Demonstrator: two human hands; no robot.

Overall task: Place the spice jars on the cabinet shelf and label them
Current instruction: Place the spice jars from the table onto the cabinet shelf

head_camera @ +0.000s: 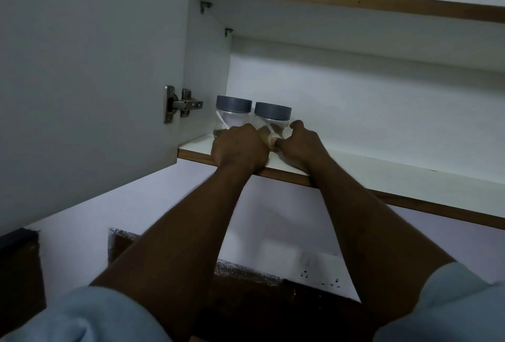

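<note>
While my curled left hand (240, 147) and right hand (300, 142) pinch a pale label strip (273, 138), the right jar (273, 112) stands just behind, far left on the shelf (382, 172); a hard tug could topple it.

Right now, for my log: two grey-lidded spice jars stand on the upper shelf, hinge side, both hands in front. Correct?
Wrong shelf. The head view shows the left spice jar and right spice jar on the lower shelf, at the hinge side, left hand and right hand in front of them.
</note>
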